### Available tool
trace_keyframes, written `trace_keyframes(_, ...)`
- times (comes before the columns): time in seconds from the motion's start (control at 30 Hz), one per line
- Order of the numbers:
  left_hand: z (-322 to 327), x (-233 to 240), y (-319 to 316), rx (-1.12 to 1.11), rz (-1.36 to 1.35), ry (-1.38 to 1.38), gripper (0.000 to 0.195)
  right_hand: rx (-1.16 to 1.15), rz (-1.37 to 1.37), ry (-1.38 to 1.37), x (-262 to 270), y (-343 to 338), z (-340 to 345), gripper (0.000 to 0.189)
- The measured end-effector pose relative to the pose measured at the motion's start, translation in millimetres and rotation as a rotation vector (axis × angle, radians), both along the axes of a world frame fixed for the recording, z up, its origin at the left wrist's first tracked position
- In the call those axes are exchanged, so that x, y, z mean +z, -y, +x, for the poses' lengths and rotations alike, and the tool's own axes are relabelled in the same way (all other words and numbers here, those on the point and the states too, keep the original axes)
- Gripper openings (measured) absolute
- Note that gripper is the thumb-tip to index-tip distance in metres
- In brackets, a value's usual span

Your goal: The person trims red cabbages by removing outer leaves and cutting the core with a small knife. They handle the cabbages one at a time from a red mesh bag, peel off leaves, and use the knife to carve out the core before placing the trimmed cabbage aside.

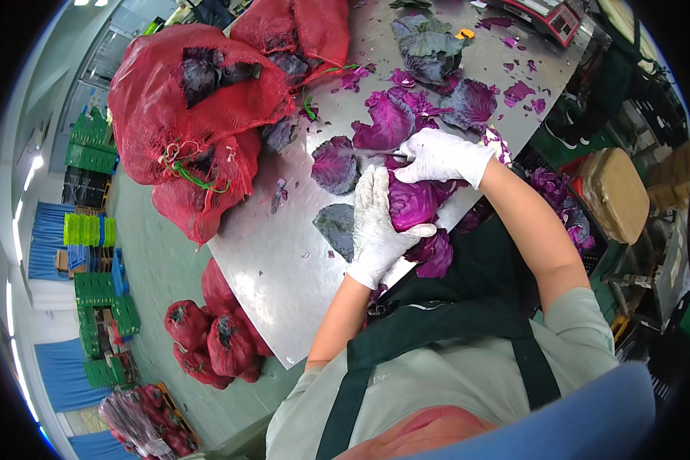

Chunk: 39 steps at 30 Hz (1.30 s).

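Observation:
My left hand point(379, 227), in a stained white glove, lies spread along the left side of a red cabbage head point(412, 202) at the near edge of the steel table point(276, 270). A knife point(376, 152) is in my gloved right hand point(437, 156), its blade pointing left just above the cabbage. Loose purple leaves point(385, 121) lie beyond both hands. One cupped leaf point(334, 165) sits left of the blade, and a dark outer leaf point(333, 230) lies beside my left hand. More torn leaves point(437, 256) hang at the table edge below the cabbage.
Red mesh sacks of cabbages point(207, 115) stand on the table's left part. A scale point(552, 17) is at the far right. More red sacks point(224, 339) rest on the floor. A crate with trimmed leaves point(569, 213) and a padded stool point(615, 195) are at the right. A person's shoes point(563, 132) show beyond.

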<state>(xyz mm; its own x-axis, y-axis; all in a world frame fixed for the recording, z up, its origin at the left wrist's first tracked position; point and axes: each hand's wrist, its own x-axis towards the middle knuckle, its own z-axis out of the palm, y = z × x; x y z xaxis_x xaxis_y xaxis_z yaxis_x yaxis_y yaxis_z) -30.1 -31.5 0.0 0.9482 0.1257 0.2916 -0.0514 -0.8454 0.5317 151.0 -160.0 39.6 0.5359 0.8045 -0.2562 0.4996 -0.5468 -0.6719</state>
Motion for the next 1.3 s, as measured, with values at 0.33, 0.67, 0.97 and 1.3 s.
trace_keyframes(0.33,-32,-3,-27,0.115,-0.220,-0.064,0.129,-0.329,-0.029,-0.052,-77,15,52,0.035)
trace_keyframes(0.67,-50,-12,-47,0.147,-0.328,-0.057,0.124,-0.127,0.217,0.127,20,-1,-63,0.056)
trace_keyframes(0.97,-30,5,-36,0.207,-0.309,-0.150,0.129,-0.185,-0.089,0.279,-16,9,2,0.028)
trace_keyframes(1.3,-53,-13,-43,0.111,-0.209,-0.042,0.135,-0.310,0.356,0.201,-22,-5,-26,0.030)
